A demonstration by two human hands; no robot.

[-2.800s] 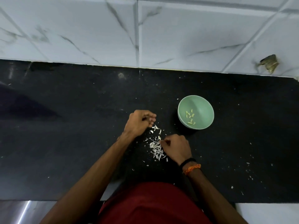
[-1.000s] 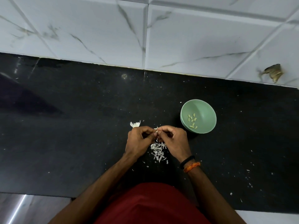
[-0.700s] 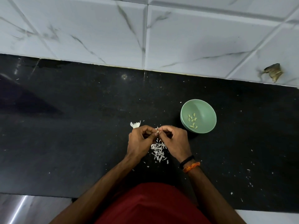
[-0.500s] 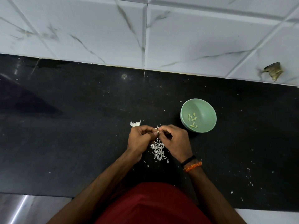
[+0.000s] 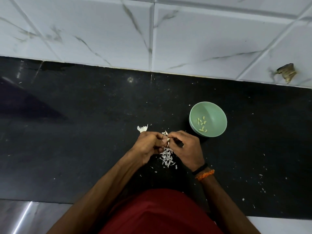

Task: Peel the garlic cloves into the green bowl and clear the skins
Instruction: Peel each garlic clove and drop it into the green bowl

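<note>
Pale garlic clove (image 5: 167,140) pinched between left hand (image 5: 148,146) and right hand (image 5: 185,147).

Both forearms bare, no sleeves visible. Right wrist carries 2 bands: a thin black band (image 5: 199,169) nearer the hand, then an orange braided thread (image 5: 204,174) with frayed ends, just beside it toward the elbow. Left hand (image 5: 146,146) has a thin ring (image 5: 163,136) on 1 finger, metal tone hard to tell. Dark red garment (image 5: 160,211) covers the torso at 6 o'clock, plain, no print or seams readable.
</note>
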